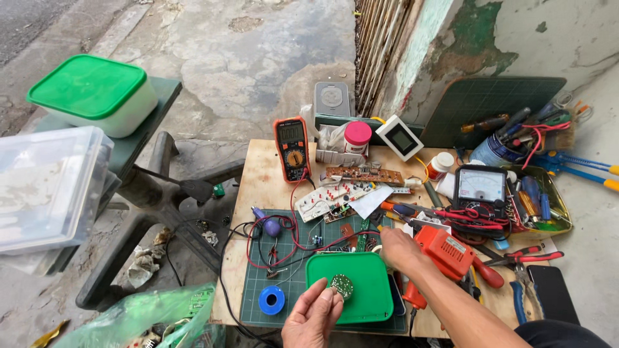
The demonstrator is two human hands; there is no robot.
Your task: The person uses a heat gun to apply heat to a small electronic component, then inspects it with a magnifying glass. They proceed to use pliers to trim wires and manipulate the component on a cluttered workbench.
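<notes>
The single head-worn camera looked steeply down from close above a cluttered plywood workbench (pixel 258 183), facing toward twelve o'clock where a peeling wall (pixel 516 32) rose at one o'clock and bare pavement (pixel 245 58) stretched away at eleven o'clock

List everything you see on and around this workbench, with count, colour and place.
Round circuit board: one, silvery green, in left fingers.
Lid: one, green, front of cutting mat.
Tape roll: one, blue, mat's front left.
Digital meter: one, orange, back left.
Needle meter: one, black, right.
Orange tool: one, beside right hand.
Pliers: one, red-handled, right edge.
Box: one, white, green lid, far left.
Left hand: pinches the board.
Right hand: on the table behind the lid.
</notes>
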